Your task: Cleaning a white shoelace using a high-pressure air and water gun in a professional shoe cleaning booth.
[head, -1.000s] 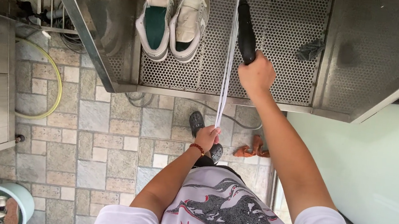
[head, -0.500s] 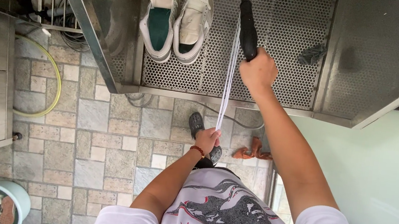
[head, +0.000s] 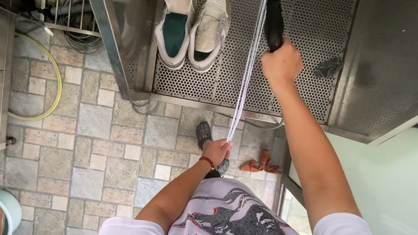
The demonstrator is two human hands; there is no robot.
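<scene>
White shoelaces [head: 245, 74] are pinched taut by the left hand [head: 217, 150] at lower centre; a black spray gun [head: 274, 17] is gripped by the right hand [head: 281, 63] near two white sneakers [head: 192, 24]

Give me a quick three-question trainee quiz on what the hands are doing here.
1. True or false: the left hand pinches the white laces.
2. What does the right hand grip? A) yellow hose B) black handle C) orange rag
3. Where does the pair of white shoes rest?

Key: 1 true. 2 B. 3 On the perforated metal tray, left of the laces.
</scene>
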